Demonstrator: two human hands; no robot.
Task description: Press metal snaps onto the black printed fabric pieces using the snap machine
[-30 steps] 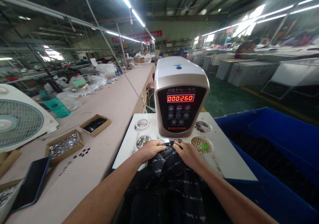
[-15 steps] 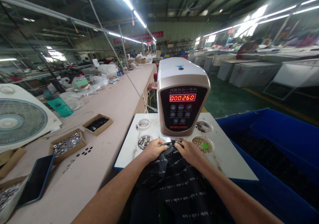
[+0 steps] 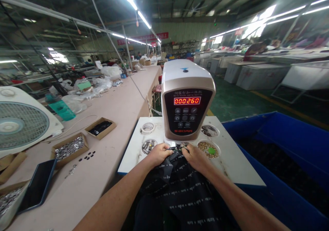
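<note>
A black fabric piece [image 3: 183, 193] with rows of white lettering hangs over my lap, its top edge under the head of a button-attaching machine [image 3: 189, 72]. On the left of the machine's working point, my left hand [image 3: 159, 154] pinches that edge. My right hand [image 3: 192, 155] grips the same edge on the other side, thumb and fingers closed. Red digits on the machine's display [image 3: 187, 101] read 000260. Exactly what lies under the machine's tip, between my fingertips, is too small to make out.
The white machine table [image 3: 231, 162] has round wells, one with brass-coloured pieces [image 3: 205, 149]. Left on the long table [image 3: 120, 121] are a box of metal fasteners [image 3: 70, 149], a box of black parts [image 3: 100, 127], a phone [image 3: 38, 184] and a fan [image 3: 23, 121]. A blue bin [image 3: 267, 130] stands right.
The machine head has shifted very slightly left in view. Both hands keep their hold on the fabric at nearly the same place, and the display number is the same.
</note>
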